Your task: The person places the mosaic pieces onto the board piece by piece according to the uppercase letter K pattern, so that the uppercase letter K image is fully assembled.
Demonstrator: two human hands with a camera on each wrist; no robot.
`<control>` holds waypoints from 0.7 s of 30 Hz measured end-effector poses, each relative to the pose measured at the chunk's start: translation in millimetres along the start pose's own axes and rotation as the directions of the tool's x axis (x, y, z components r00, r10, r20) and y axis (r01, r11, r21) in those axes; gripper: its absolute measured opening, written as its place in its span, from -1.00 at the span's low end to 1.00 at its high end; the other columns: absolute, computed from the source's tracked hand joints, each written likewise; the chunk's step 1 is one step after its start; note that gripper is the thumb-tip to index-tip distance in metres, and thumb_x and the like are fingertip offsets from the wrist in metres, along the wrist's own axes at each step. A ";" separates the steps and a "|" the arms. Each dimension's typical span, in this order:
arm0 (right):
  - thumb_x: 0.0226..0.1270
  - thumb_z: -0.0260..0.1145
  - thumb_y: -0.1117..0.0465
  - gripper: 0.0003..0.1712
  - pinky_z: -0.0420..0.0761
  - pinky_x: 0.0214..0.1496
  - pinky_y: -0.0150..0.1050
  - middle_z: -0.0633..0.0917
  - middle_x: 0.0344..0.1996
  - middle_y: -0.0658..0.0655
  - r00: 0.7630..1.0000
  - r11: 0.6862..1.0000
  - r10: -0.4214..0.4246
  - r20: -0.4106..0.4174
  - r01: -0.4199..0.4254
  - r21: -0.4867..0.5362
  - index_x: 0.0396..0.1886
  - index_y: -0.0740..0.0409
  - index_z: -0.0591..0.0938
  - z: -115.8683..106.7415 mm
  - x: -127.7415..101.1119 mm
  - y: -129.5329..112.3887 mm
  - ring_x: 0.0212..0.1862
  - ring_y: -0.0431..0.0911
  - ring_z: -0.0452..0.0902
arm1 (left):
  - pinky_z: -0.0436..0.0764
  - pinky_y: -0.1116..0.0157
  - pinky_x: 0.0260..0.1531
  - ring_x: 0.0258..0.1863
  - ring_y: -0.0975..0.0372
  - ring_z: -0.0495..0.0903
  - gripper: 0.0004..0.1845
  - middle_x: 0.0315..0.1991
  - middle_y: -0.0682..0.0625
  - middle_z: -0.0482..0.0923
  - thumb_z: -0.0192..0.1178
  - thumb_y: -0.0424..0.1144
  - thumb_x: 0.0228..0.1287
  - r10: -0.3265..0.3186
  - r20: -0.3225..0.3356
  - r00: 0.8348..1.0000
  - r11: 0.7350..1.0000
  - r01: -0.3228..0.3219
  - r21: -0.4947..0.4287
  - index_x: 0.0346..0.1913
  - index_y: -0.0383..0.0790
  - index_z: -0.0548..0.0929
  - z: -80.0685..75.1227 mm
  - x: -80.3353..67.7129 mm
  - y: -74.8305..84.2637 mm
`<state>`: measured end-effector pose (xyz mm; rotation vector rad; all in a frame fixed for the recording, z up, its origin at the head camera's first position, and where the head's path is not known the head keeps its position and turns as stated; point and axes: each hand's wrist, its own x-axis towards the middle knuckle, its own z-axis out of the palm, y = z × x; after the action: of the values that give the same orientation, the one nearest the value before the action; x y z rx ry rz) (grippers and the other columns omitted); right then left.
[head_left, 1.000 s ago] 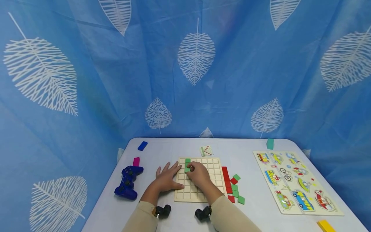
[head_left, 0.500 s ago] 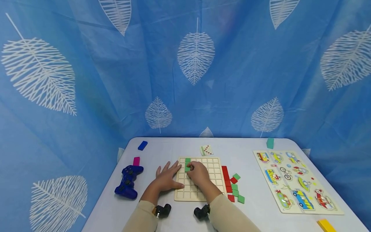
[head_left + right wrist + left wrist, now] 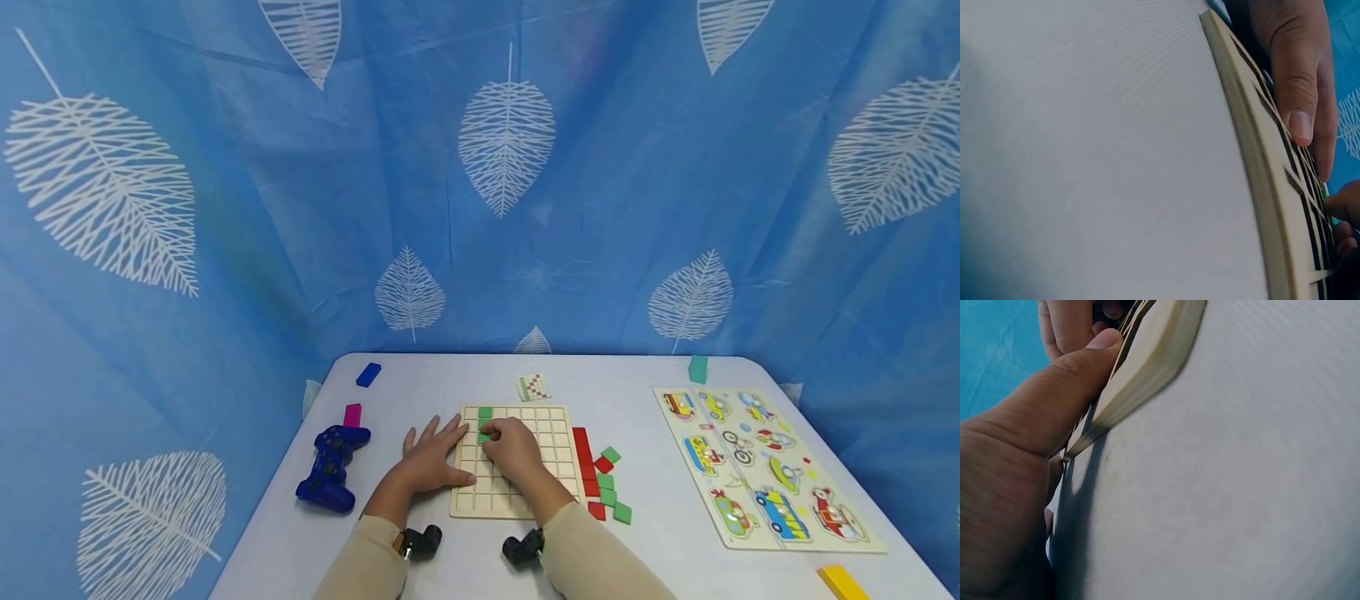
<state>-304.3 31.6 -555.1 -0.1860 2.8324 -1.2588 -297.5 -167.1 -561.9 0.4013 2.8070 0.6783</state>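
Note:
A wooden grid board [image 3: 553, 442] lies on the white table. My left hand [image 3: 429, 460] rests flat beside it with fingers spread, the thumb [image 3: 1069, 394] against the board's left edge [image 3: 1147, 365]. My right hand [image 3: 513, 448] is over the board's upper left part. Its fingertips pinch a green tile [image 3: 483, 435] at a cell in the second row. Another green tile [image 3: 485, 412] sits in the top row just above. In the right wrist view the board's rim [image 3: 1254, 162] fills the right side, with a thumb [image 3: 1297, 87] lying on it.
Loose red and green tiles [image 3: 602, 483] lie right of the board, with a pattern card [image 3: 533, 387] behind it. A blue game controller [image 3: 328, 468], pink block [image 3: 352, 414] and blue block [image 3: 368, 374] are left. A vehicle puzzle [image 3: 765, 467], teal block [image 3: 698, 368] and yellow block [image 3: 840, 581] are right.
Almost nothing has moved. The right hand stays on the green tile at the same cell, and the left hand stays flat by the board.

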 end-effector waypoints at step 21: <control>0.42 0.43 0.20 -0.76 0.66 0.02 -0.13 0.68 -0.12 -0.01 0.991 0.988 -0.121 0.055 0.115 0.107 0.04 0.05 0.75 -13.5 -11.8 14.6 -0.07 -0.15 0.60 | -0.32 -0.37 0.53 0.71 -0.12 -0.18 0.12 0.71 0.08 0.02 0.50 0.37 0.03 -0.005 -0.003 1.000 1.000 0.005 -0.001 0.63 0.11 0.29 -0.2 0.0 1.9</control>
<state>-295.1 52.7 -557.0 -0.3872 2.7321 -1.3931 -297.2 -165.5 -560.8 0.3927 2.8089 0.6799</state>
